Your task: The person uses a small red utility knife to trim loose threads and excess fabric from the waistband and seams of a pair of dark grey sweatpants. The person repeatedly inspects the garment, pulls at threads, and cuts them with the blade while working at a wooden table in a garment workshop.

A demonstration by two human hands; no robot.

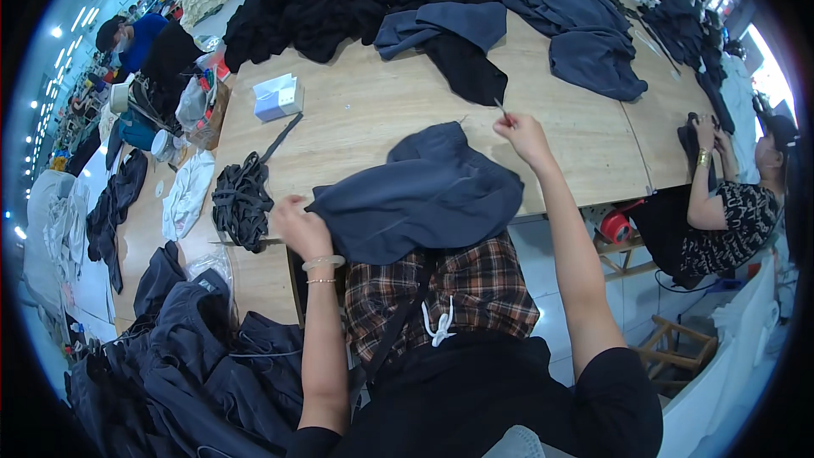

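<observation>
A dark blue-grey garment with a gathered, elastic-looking edge (415, 191) lies bunched across my lap and the table's near edge. My left hand (303, 229) is at its left end, fingers curled and slightly blurred; whatever they pinch is hidden. Raised past the garment's far right side, my right hand (524, 137) is closed around a small pointed metal tool (500, 108). The tool's tip points away from me, near a black piece of cloth (471, 68), and its handle is covered by my fingers.
Heaps of black garments (314, 8) and blue-grey garments (585, 34) cover the far table (356, 102). A tissue box (278, 97) and a tangle of dark strips (242, 199) lie left. More dark garments (186, 365) hang lower left. A co-worker (738, 203) handles dark cloth at right, near a stool (674, 348).
</observation>
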